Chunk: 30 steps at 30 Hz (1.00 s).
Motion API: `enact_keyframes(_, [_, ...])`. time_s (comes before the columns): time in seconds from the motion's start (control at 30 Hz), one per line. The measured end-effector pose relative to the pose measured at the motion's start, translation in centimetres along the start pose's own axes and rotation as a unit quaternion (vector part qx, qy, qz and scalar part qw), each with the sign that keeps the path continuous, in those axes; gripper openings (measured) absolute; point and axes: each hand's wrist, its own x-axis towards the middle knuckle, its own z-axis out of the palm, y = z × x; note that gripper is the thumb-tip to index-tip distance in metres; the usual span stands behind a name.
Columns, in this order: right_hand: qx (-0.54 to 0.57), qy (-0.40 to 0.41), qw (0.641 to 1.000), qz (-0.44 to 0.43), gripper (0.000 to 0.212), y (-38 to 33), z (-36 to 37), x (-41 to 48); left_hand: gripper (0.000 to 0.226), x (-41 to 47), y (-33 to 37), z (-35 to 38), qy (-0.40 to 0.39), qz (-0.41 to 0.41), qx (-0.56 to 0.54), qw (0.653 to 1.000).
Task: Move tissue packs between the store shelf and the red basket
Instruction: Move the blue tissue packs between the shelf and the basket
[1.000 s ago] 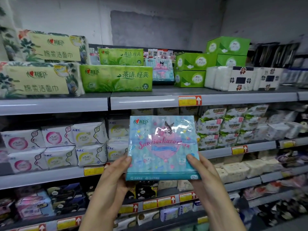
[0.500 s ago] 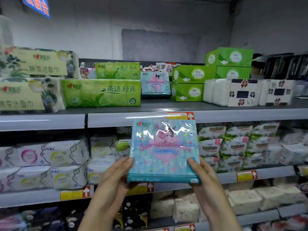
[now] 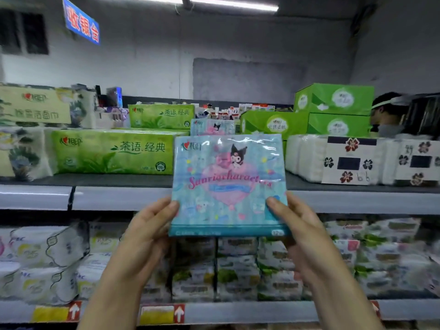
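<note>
Head view, and the blue tissue pack (image 3: 228,184) is up in the air in front of the top shelf (image 3: 114,198), face toward the camera, its upper half level with the goods at the shelf's front edge. The left hand (image 3: 147,232) pinches the lower left corner, thumb on the printed front and fingers out of sight behind. The right hand (image 3: 302,229) mirrors it on the lower right corner. Both are closed onto the pack.

Behind it, further back on the shelf, stands a matching blue pack (image 3: 212,126), between the long green packs (image 3: 114,153) and the green boxes (image 3: 333,110). White wrapped packs (image 3: 307,158) sit toward the right end. The red basket is not in this view.

How will it handle? It looks light and soft: a flat bundle in glossy film that catches the ceiling light, so the wrap may be slick under fingertips. It holds its shape held by two corners, which suggests some stiffness from the packed tissues. Nothing fragile here. A flat grip across both faces, low on the sides as now, seems the safest hold, and the open stretch at the shelf's front edge looks like the likely landing spot.
</note>
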Motion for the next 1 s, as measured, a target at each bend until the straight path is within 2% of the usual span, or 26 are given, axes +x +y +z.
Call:
enact_keyframes(0.07, [-0.014, -0.007, 1.0, -0.01, 0.054, -1.2, 0.1, 2.2, 0.094, 2.1, 1.6, 0.5, -0.015, 0.021, 0.042, 0.999])
enact_keyframes(0.2, [-0.022, -0.024, 0.999, -0.013, 0.018, -2.3, 0.3, 6.8, 0.082, 6.9, 4.6, 0.7, -0.034, 0.037, 0.09, 0.995])
enact_keyframes(0.27, [-0.019, -0.025, 0.999, -0.023, 0.014, -2.3, 0.3, 9.1, 0.077, 9.3, 6.1, 0.7, -0.048, 0.017, 0.123, 0.991])
enact_keyframes(0.37, [-0.055, -0.017, 0.997, -0.045, 0.009, -2.3, 0.4, 12.7, 0.094, 12.7, 8.4, 0.9, -0.097, -0.01, 0.164, 0.982])
enact_keyframes(0.43, [-0.057, -0.01, 0.997, -0.049, 0.005, -2.4, 0.7, 15.1, 0.093, 15.1, 9.6, 1.1, -0.123, -0.012, 0.2, 0.972])
enact_keyframes(0.5, [-0.046, -0.003, 0.998, -0.043, 0.004, -2.6, 1.2, 17.5, 0.078, 17.4, 10.6, 1.2, -0.132, -0.023, 0.239, 0.962])
enact_keyframes(0.6, [-0.054, -0.01, 0.998, -0.029, 0.006, -2.9, 1.8, 20.5, 0.08, 20.9, 12.2, 0.9, -0.16, -0.053, 0.277, 0.946])
enact_keyframes(0.7, [-0.058, -0.018, 0.998, -0.016, 0.016, -3.4, 2.4, 22.9, 0.069, 23.6, 13.9, 1.2, -0.2, -0.071, 0.36, 0.909])
enact_keyframes(0.77, [-0.058, -0.014, 0.998, -0.021, 0.016, -4.1, 2.5, 24.1, 0.083, 25.2, 15.0, 1.9, -0.201, -0.051, 0.4, 0.893])
enact_keyframes(0.87, [-0.085, -0.009, 0.996, -0.035, 0.013, -5.4, 2.3, 25.3, 0.1, 27.8, 16.4, 2.6, -0.175, -0.01, 0.4, 0.9])
enact_keyframes(1.0, [-0.122, -0.001, 0.992, -0.037, 0.024, -5.4, 2.4, 26.8, 0.096, 31.0, 17.3, 2.8, -0.158, -0.01, 0.385, 0.909])
